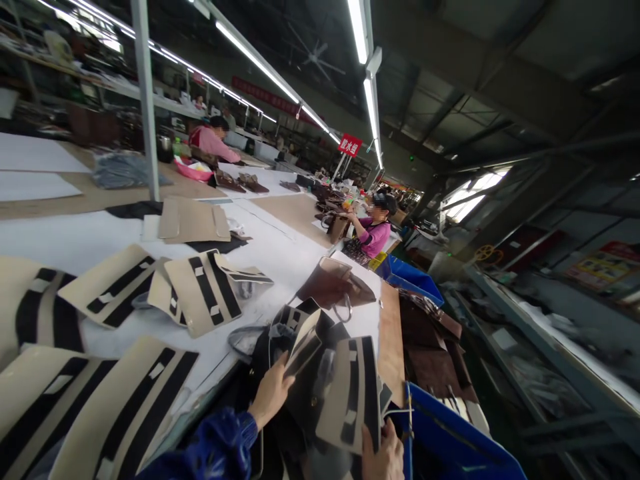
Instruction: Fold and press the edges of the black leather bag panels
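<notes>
My left hand is closed on the edge of a small beige-and-black panel that stands tilted over a dark bag-like piece. With fingers wrapped at its lower right edge, my right hand grips a larger beige panel with black strips and white patches. Dark pieces and clear plastic lie between the two hands, and their exact shapes are hard to make out. Just beyond, a brown leather bag with a ring-like handle rests on the white table.
More striped beige panels cover the table's left side. Farther back lie stacked tan sheets by a metal post. Blue bins and brown leather pieces stand at right. One person in pink works farther along the table.
</notes>
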Action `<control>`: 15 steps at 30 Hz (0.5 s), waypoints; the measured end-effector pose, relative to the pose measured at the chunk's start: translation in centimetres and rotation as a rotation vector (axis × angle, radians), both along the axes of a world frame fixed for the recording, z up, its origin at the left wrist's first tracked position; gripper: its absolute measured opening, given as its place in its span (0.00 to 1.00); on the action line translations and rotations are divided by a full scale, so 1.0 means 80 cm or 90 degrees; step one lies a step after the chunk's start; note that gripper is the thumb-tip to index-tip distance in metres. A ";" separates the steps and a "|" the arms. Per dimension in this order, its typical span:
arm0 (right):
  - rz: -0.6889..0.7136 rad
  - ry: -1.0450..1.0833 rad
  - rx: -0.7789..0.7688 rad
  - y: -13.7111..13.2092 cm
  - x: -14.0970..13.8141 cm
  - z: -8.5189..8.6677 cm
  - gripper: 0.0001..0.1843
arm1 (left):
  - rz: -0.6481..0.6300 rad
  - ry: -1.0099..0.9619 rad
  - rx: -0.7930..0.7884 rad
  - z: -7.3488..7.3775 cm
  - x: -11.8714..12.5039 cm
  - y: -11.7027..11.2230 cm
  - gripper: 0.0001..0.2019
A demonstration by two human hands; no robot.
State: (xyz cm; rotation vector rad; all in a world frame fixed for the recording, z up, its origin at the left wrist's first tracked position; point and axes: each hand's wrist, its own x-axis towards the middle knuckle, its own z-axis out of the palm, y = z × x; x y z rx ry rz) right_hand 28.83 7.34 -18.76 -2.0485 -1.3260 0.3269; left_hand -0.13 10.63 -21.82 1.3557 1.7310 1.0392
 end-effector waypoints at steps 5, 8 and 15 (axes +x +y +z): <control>0.124 0.029 0.061 -0.003 -0.040 0.012 0.36 | -0.014 0.090 -0.031 -0.035 -0.053 -0.069 0.13; 0.205 0.061 0.052 -0.003 -0.094 0.003 0.27 | 0.022 0.182 -0.098 -0.062 -0.080 -0.084 0.14; 0.319 0.037 0.009 0.002 -0.244 -0.039 0.33 | -0.016 0.298 -0.109 -0.097 -0.048 -0.047 0.25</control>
